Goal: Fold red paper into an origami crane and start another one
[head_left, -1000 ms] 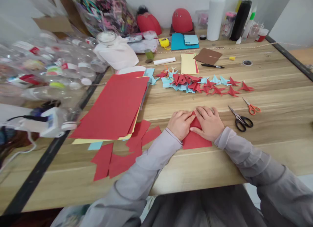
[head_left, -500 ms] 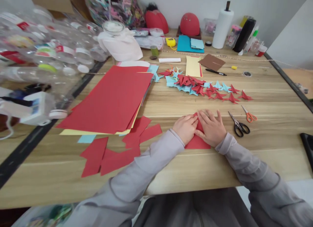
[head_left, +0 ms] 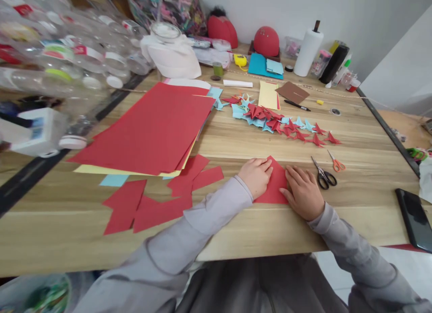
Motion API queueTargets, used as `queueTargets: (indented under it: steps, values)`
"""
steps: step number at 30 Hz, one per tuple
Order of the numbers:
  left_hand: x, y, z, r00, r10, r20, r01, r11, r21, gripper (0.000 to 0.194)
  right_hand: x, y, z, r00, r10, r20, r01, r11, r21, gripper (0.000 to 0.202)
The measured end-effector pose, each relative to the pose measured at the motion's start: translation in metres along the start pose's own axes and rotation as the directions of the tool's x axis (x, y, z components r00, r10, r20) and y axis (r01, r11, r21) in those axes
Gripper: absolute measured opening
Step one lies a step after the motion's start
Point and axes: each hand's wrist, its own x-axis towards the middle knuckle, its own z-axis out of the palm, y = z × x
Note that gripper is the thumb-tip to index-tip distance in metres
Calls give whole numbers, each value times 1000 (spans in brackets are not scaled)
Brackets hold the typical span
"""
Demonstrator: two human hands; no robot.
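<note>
A folded red sheet of paper [head_left: 275,187] lies flat on the wooden table in front of me, its pointed end facing away. My left hand [head_left: 255,177] presses down on its left side, fingers laid together near the tip. Along the right edge rests my right hand [head_left: 303,191], with fingers stretched out and the thumb touching the paper. Black-handled scissors [head_left: 324,174] and smaller orange-handled scissors [head_left: 336,162] lie just beyond my right hand. The paper under my left palm is hidden.
Large red sheets [head_left: 151,128] are stacked at left, with red cut pieces [head_left: 162,209] nearer me. Folded red and blue paper cranes [head_left: 270,117] lie in a row behind. Plastic bottles [head_left: 87,56] crowd the left side. A black phone [head_left: 413,218] lies at the right edge.
My right hand has slid right and toward me, off the paper's middle to its right edge, uncovering more red. My left hand stays in place on the paper. The view has shifted slightly.
</note>
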Motion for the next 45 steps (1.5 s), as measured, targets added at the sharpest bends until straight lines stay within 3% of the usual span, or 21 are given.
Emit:
queueTargets:
  steps: [4, 9, 12, 17, 23, 27, 33, 40, 45]
  values:
    - [-1, 0, 6, 996, -40, -85, 38, 999, -28, 34, 14, 4, -2, 996, 75, -42, -71, 992, 100, 30]
    - [0, -3, 9, 989, -60, -133, 51, 996, -70, 33, 53, 8, 5, 974, 226, -27, -226, 974, 11, 21]
    - [1, -4, 7, 990, -58, -132, 49, 996, -75, 32, 69, 8, 12, 964, 266, 19, -266, 953, 141, 18]
    - [3, -2, 5, 989, -42, -144, 29, 996, -88, 32, 72, 3, 13, 928, 371, 47, -365, 871, 329, 18]
    - [3, -1, 1, 985, -103, -142, 90, 992, -93, 32, 67, -2, 13, 922, 387, 26, -373, 867, 330, 12]
    - [4, -1, -5, 989, -119, -87, 113, 991, -74, 34, 62, -6, 20, 944, 317, -89, -293, 933, 210, 12]
    - [6, 0, -6, 990, -127, -68, 122, 989, -83, 35, 58, -12, 18, 978, 47, -202, -52, 999, -16, 23]
    - [5, -17, -2, 987, -144, -67, 126, 967, -220, 42, 48, -16, 16, 977, -105, -186, 121, 989, 81, 32]
    - [2, -22, 2, 990, -105, -90, 85, 976, -201, 39, 44, -17, 18, 974, -165, -154, 185, 975, 124, 36]
